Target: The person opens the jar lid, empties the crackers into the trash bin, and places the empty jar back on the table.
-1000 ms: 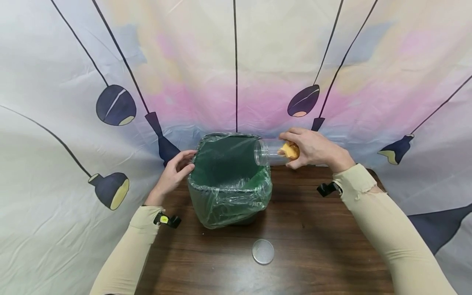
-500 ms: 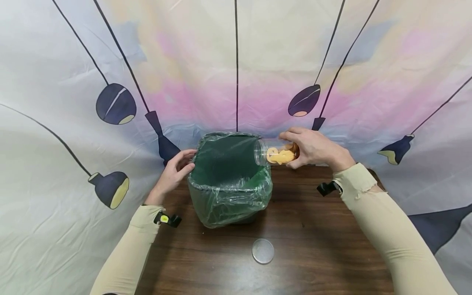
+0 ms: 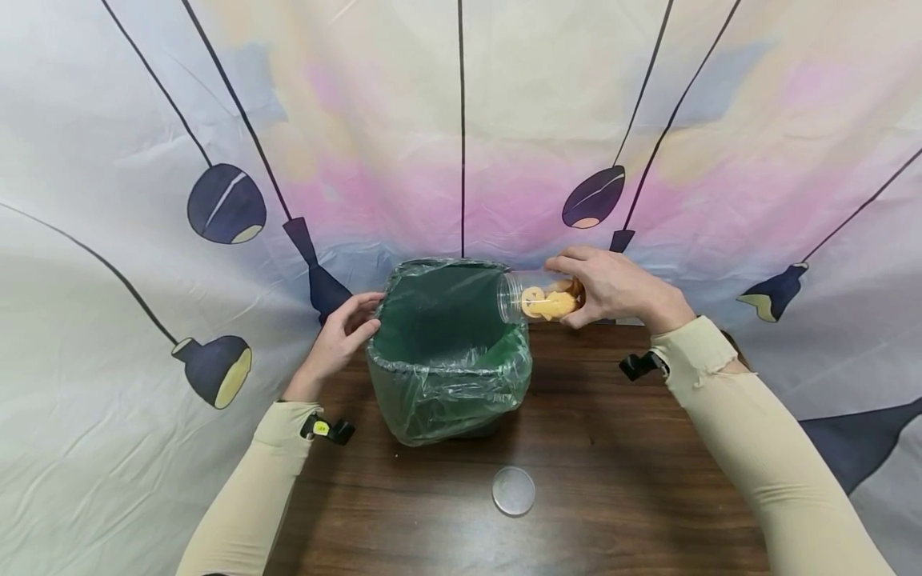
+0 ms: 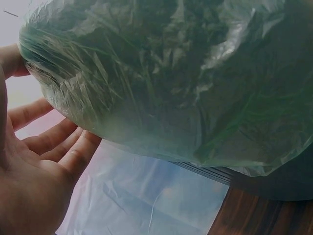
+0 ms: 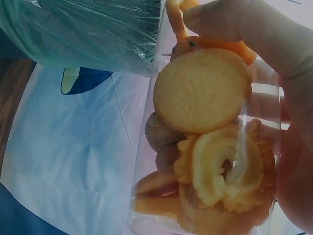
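Right hand [image 3: 612, 288] grips a clear jar [image 3: 529, 298] on its side, long axis level, mouth over the bin [image 3: 446, 352] rim's right edge. Left hand [image 3: 338, 340], fingers relaxed, touches the bin's left side. Right wrist view alone shows the cookies [image 5: 210, 147] inside distinctly: one round, one ring-shaped.

You face pastel backdrop cloth [image 3: 461, 120], pink, cream and blue, printed with dark hanging lamps [image 3: 226, 205]. Dark wood table [image 3: 612, 480] before you. Light soft, even.
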